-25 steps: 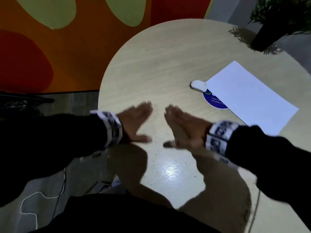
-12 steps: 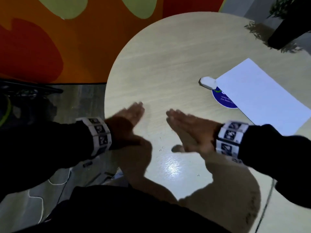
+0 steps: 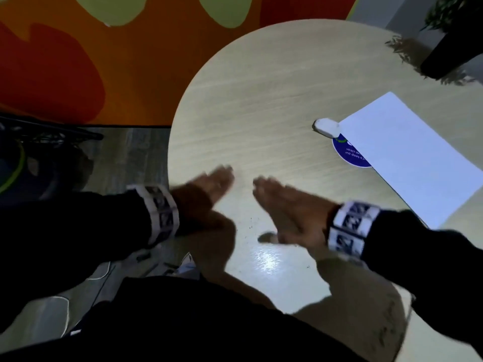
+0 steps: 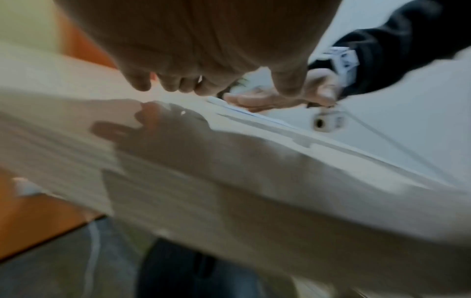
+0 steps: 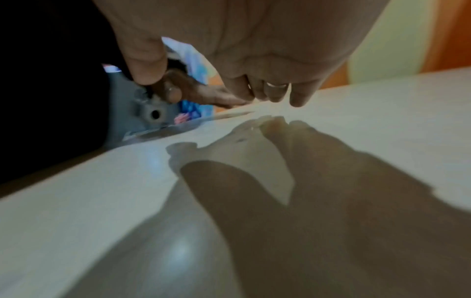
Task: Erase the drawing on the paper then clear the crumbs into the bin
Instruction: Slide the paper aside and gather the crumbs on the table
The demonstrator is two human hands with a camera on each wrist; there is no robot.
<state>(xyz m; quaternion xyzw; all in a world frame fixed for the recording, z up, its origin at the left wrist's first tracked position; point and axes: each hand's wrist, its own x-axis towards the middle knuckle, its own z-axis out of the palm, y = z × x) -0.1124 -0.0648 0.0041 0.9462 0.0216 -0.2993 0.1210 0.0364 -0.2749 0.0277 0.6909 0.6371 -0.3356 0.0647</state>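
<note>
Left hand (image 3: 206,189) blurred — crumbs (image 3: 251,226) barely visible, paper (image 3: 418,158) cut off

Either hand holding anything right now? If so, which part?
Nothing held. Left hand and right hand are flat and empty over the table; eraser lies untouched.

Table (image 3: 261,82): round, pale wood, was lit.
Sticker (image 3: 349,155): blue, round, was partly covered.
Plant pot (image 3: 449,48): dark, was placed at far edge.
Carpet (image 3: 78,61): orange, red, green.
</note>
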